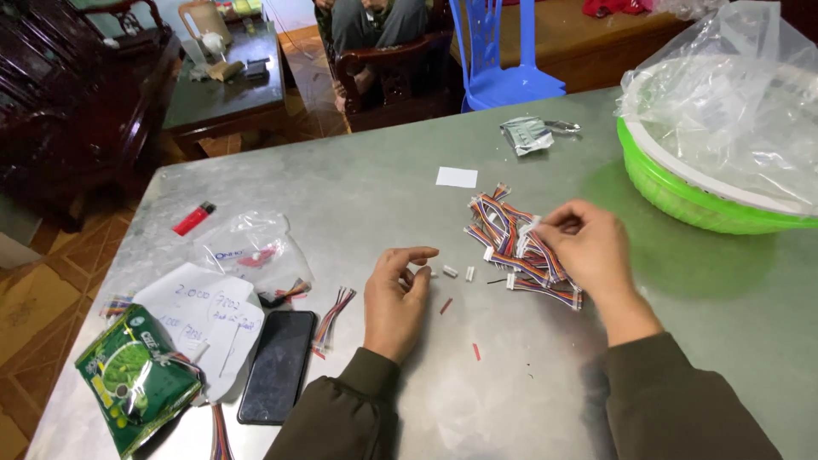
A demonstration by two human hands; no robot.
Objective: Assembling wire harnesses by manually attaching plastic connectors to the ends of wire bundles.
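Fingertips of the right hand pinch together at the white connector end of 1 multicoloured wire lead, at the upper edge of a pile of wire harnesses heaped on the grey metal table. The hand lies over the right side of the pile, its palm down and its dark olive sleeve running off toward the lower right corner.

The left hand rests on the table just left of the pile, its fingers loosely curled and half open, the index finger hooked above the thumb; whether it grips anything cannot be told. 2 small white connector housings lie just beyond its fingertips, between the 2 hands, and short red wire scraps are scattered near them.

Further left lie a loose wire bundle, a black phone face up, a sheet of handwritten paper, a green snack packet, a clear plastic bag and a red lighter. A small white card and a torn silver wrapper sit beyond the pile. At the right edge stands a green basket lined with clear plastic. A seated person shows behind the table, beside a blue plastic chair.
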